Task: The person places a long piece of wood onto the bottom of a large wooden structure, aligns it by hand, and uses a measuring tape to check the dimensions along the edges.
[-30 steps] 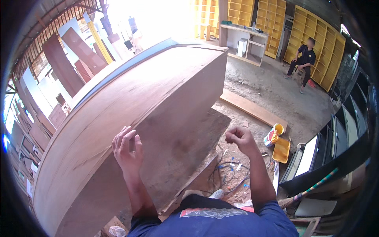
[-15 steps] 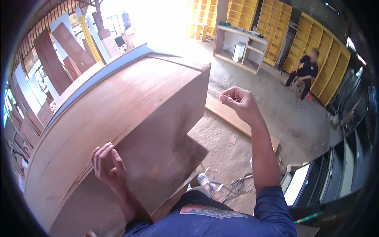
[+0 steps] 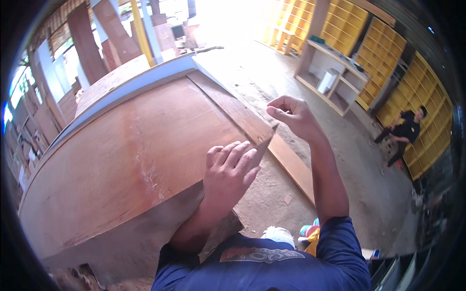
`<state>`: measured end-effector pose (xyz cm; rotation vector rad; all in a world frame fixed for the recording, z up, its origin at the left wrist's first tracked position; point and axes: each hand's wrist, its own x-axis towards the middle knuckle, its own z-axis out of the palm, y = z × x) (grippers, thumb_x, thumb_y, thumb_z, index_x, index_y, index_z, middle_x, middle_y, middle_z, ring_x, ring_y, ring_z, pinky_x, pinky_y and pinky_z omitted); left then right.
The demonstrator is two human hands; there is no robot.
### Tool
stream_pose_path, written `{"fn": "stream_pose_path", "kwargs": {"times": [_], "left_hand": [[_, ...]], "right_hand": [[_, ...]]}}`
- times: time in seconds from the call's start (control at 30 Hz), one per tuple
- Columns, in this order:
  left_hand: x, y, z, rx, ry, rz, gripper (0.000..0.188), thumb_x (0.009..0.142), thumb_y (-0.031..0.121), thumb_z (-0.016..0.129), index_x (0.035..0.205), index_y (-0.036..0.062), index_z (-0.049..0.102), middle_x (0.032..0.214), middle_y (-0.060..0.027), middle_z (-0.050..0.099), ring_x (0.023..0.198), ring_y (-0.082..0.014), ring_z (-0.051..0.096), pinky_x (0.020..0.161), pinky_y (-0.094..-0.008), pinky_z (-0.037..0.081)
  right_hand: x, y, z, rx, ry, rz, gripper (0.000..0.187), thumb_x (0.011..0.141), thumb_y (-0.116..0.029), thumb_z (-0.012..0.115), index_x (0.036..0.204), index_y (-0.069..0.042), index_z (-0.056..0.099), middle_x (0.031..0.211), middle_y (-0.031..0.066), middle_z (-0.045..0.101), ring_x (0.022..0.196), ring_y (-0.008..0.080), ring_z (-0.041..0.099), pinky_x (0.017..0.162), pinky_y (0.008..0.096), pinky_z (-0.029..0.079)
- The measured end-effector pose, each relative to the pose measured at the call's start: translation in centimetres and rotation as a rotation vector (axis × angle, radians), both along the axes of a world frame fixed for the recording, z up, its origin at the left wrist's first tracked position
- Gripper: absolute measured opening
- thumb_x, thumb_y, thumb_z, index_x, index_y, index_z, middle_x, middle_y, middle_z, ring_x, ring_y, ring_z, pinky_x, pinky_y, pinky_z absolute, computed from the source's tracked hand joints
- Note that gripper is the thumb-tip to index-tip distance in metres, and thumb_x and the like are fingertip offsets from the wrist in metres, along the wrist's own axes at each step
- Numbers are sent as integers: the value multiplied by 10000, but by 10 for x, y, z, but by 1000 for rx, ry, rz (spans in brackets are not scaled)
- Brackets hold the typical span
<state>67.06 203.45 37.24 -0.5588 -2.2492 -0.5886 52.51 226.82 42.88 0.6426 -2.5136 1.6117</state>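
A large reddish-brown plywood box (image 3: 121, 160), like a cabinet lying down, fills the left and middle. My left hand (image 3: 229, 169) lies over its near edge, fingers apart and bent over the panel towards the right end. Just off the box's right corner, my right hand (image 3: 293, 119) hangs in the air, fingers curled in and thumb against them. What that hand pinches, if anything, is hidden or too small to make out. A narrow strip along the box's right end is set off by a dark seam.
Beyond the box's corner a wooden board (image 3: 293, 167) lies on the dusty floor. Yellow shelf units (image 3: 383, 46) line the back right, behind a low open cabinet (image 3: 335, 63). A person (image 3: 405, 131) sits at the right. Tall panels (image 3: 87, 39) lean at the left.
My left hand has moved right along the near edge, close to the corner. The right hand stays curled. My view has shifted, showing more of the top panel and moving the seated person rightward.
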Motion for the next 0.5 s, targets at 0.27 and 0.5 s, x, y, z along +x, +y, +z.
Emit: {"fn": "stream_pose_path", "kwargs": {"times": [0.27, 0.5], "left_hand": [[-31, 24, 3, -153, 60, 270, 252, 895, 225, 861, 1129, 148, 811, 1142, -7, 812, 1084, -205, 761, 995, -425, 529], [-15, 53, 15, -344, 377, 689, 132, 1020, 233, 803, 1097, 133, 765, 1096, -34, 822, 1073, -230, 800, 957, -463, 559]], "right_hand": [[-108, 0, -35, 33, -108, 451, 343, 1075, -343, 782, 1221, -34, 757, 935, 23, 765, 843, 92, 671, 749, 286, 534], [-149, -17, -29, 0, -257, 766, 540, 1094, -429, 743, 1408, -1, 647, 961, 93, 806, 787, 111, 708, 698, 294, 551]]}}
